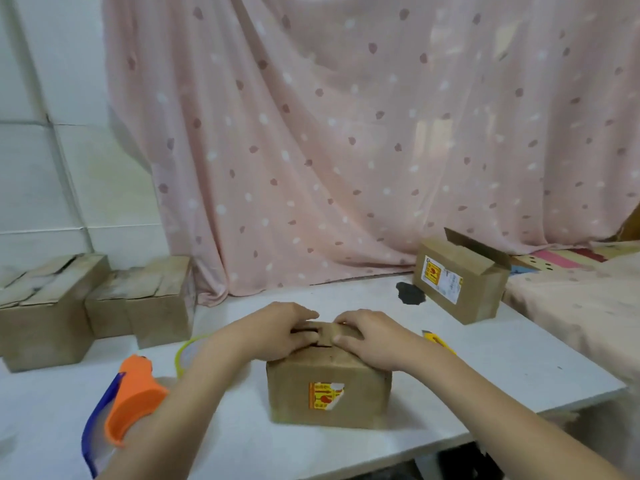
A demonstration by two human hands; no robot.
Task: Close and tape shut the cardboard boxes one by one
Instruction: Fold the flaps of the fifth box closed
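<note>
A small cardboard box (329, 393) with a yellow-red sticker on its front stands on the white table (502, 368) before me. My left hand (280, 330) and my right hand (372, 337) lie on its top flaps, fingers meeting at the middle seam and pressing the flaps down. An orange and blue tape dispenser (121, 407) sits at the near left, partly behind my left forearm. A second box (460, 282) with one flap standing up rests at the far right of the table.
Two closed, worn boxes (45, 306) (152, 299) stand at the far left. A yellow-rimmed tape roll (187, 351) lies behind my left arm, a yellow cutter (438, 341) beside my right wrist, a dark patch (410, 293) near the far box. A pink curtain hangs behind.
</note>
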